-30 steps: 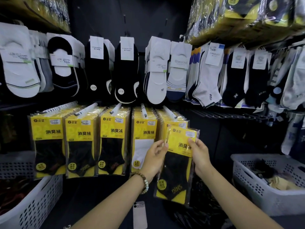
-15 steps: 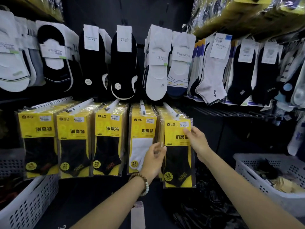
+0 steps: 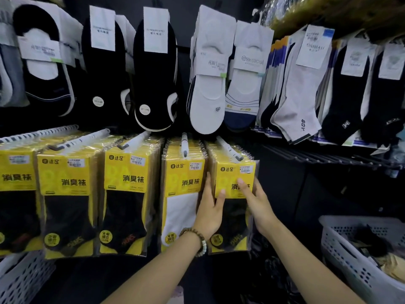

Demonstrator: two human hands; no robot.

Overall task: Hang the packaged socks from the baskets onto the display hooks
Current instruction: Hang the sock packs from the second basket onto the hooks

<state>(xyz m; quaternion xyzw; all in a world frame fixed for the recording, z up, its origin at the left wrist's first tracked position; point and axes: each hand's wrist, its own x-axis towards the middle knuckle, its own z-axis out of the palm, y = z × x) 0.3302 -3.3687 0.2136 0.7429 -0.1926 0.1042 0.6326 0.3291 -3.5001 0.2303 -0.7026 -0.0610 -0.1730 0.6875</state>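
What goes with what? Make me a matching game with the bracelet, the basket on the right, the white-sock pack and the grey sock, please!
Things:
1. bead bracelet
2. white basket
3. pack with the white sock
4. grey sock

Places:
A. low down at the far right
B. hanging in the top row
C. around the left wrist
D. hanging in the lower row of yellow packs

Pairs: 1-C, 2-A, 3-D, 4-B
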